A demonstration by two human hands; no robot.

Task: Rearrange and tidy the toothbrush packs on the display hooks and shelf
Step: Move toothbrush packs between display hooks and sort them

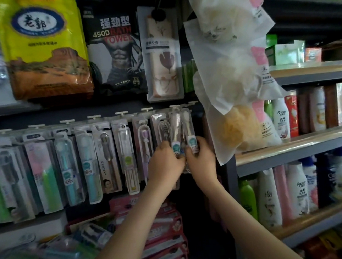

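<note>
Toothbrush packs (176, 128) on the end hook (174, 106) get straightened, left hand (164, 162) and right hand (201, 158) each pinching one. Next, they likely need squaring up.

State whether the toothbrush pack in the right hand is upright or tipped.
Upright: the toothbrush pack stands vertical, brush head up, right hand gripping its lower end.
</note>
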